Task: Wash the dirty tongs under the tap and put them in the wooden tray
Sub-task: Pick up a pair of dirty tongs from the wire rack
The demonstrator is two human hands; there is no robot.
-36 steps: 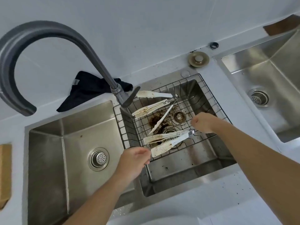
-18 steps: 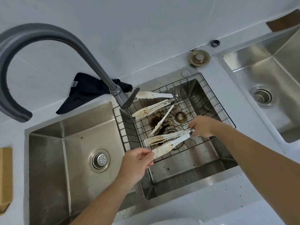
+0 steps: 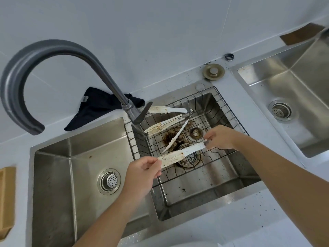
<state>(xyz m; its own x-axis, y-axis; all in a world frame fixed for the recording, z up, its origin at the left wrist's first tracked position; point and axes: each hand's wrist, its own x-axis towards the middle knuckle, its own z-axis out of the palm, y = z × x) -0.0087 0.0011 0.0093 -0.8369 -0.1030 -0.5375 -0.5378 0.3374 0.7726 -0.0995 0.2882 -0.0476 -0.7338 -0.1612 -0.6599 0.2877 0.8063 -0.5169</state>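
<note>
A pair of white tongs (image 3: 179, 155), stained brown at the tips, is held above the wire basket (image 3: 224, 104) in the middle sink. My right hand (image 3: 220, 137) grips its hinge end and my left hand (image 3: 142, 171) pinches its dirty tips, with the two arms pressed together. Two more dirty tongs (image 3: 167, 124) lie at the back of the basket. The grey arched tap (image 3: 58, 49) has its spout over the left sink (image 3: 53, 184); no water runs. The wooden tray (image 3: 6, 198) shows only as an edge at the far left.
A dark cloth (image 3: 96, 107) lies on the counter behind the tap. Brown grime surrounds the middle sink's drain (image 3: 189, 157). A brass sink stopper (image 3: 213, 71) rests behind the basket. Another steel sink (image 3: 293, 97) lies at the right.
My right hand closed on the hinge end and my left hand took the tips. The tongs' arms came together and the pair rose off the basket.
</note>
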